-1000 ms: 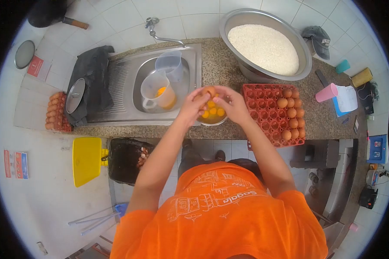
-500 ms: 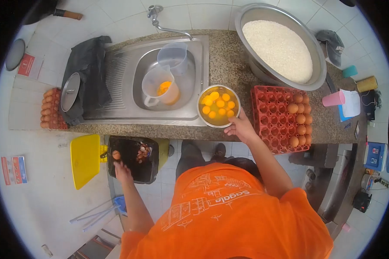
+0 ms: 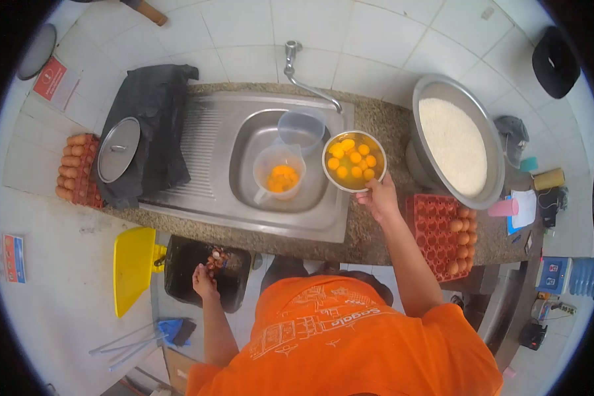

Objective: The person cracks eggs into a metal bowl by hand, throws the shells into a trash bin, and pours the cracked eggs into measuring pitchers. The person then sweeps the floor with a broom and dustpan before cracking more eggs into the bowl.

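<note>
With its fingers at the rim, my right hand [image 3: 379, 197] holds a metal bowl [image 3: 355, 162] of raw egg with several yolks, at the sink's right edge. My left hand [image 3: 205, 282] is over the black bin [image 3: 208, 274], near broken eggshells [image 3: 216, 261]; its fingers are small and I cannot make out whether they hold anything. In the sink [image 3: 244, 138] a clear jug [image 3: 279, 173] contains yolks, and another clear container [image 3: 301, 129] is behind it. A red egg tray [image 3: 431, 237] with brown eggs [image 3: 462, 239] sits to the right of my right hand.
A large metal basin [image 3: 416, 148] of white grains stands behind the egg tray. At the left are a pot lid [image 3: 119, 150] on a black plastic sheet [image 3: 153, 119] and stacked eggs [image 3: 72, 168]. The yellow bin lid [image 3: 133, 269] stands open below. A pink cup [image 3: 502, 208] is far right.
My hands parted from above the bowl. The left went down to the bin, where an eggshell seen beside it earlier no longer shows; the right took the bowl's rim. The view has shifted.
</note>
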`<state>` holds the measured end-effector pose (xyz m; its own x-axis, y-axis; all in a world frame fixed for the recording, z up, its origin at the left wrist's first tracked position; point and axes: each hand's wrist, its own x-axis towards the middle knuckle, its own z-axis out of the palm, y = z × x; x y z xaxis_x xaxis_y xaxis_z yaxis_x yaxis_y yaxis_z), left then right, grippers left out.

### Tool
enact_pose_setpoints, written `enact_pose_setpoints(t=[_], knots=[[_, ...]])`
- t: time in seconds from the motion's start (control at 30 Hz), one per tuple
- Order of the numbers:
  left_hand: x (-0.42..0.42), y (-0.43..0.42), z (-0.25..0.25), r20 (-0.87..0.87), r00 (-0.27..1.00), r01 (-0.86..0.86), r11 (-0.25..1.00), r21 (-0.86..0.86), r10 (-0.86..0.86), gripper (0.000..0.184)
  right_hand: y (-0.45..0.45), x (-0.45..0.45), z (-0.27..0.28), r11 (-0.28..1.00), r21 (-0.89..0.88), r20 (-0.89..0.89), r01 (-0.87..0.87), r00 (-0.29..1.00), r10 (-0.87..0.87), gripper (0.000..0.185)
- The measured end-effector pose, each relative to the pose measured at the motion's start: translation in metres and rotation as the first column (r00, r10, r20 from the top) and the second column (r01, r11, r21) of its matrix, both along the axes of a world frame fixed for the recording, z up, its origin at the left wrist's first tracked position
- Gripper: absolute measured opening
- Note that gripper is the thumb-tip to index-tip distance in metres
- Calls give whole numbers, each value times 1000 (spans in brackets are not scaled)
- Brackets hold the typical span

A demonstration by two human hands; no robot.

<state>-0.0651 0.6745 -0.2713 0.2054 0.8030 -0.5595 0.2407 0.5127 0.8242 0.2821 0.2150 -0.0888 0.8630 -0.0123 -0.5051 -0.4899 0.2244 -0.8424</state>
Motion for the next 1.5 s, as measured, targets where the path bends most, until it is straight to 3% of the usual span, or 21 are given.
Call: enact_pose_setpoints(t=[0.07, 0.13, 0.17, 0.23, 0.3, 0.37, 0.47, 0.57, 0.7, 0.77, 0.9, 1.07, 1.13, 1.17, 1.3, 1.37, 1.43, 1.5], knots=[[21, 9, -4, -16, 1000, 16, 1000, 0, -16, 40, 17, 20, 0, 1000, 4, 11, 13, 1000, -13, 58], [53, 14, 5, 9, 982, 180, 945, 271, -190, 26, 33, 39, -5, 993, 113, 38, 30, 999, -34, 55], [67, 14, 17, 10, 982, 179, 947, 267, -189, 26, 40, 45, -6, 994, 109, 38, 29, 999, -33, 55], [131, -2, 90, 139, 875, 422, 873, 245, -463, 23, 58, 57, -2, 985, 147, 59, 90, 993, -100, 55], [189, 3, 96, 204, 789, 507, 802, 315, -579, 24, 70, 67, 5, 984, 154, 51, 93, 994, -102, 54], [250, -3, 126, 248, 593, 651, 637, 413, -766, 28, 78, 75, 9, 982, 159, 50, 104, 992, -113, 53], [318, -27, 166, 299, 489, 702, 573, 423, -819, 28, 83, 89, 12, 982, 150, 63, 111, 991, -122, 53], [347, -34, 164, 355, 469, 713, 584, 387, -809, 27, 84, 105, 14, 981, 131, 79, 141, 985, -152, 52], [342, -34, 146, 410, 507, 719, 634, 283, -758, 25, 88, 114, 15, 992, -20, 104, 127, 987, -124, 51], [332, -30, 133, 384, 595, 701, 690, 183, -706, 23, 94, 118, 14, 987, -67, 120, 148, 983, -139, 51], [306, -20, 116, 372, 630, 688, 713, 140, -681, 21, 113, 120, 10, 966, -167, 168, 200, 971, -172, 52], [300, -9, 106, 182, 668, 714, 690, 117, -722, 25, 144, 113, 12, 913, -287, 260, 290, 941, -217, 58], [311, -4, 108, 206, 671, 696, 701, 155, -712, 27, 153, 112, 6, 849, -376, 319, 370, 913, -256, 78], [319, -2, 108, 231, 671, 679, 709, 193, -705, 30, 155, 112, 4, 849, -377, 314, 370, 913, -259, 78], [362, 4, 133, 109, 675, 706, 682, 189, -729, 32, 163, 108, -5, 751, -563, 381, 345, 915, -135, 81], [396, -1, 137, -154, 480, 871, 448, 199, -864, 35, 164, 110, -13, 704, -623, 411, 341, 908, -77, 82], [438, -13, 110, -286, 322, 919, 226, 322, -902, 42, 160, 118, -38, 526, -746, 517, 409, 853, 70, 80], [474, -36, 105, -444, 256, 921, 77, 382, -859, 50, 164, 116, -40, 495, -750, 561, 439, 819, 124, 79]])
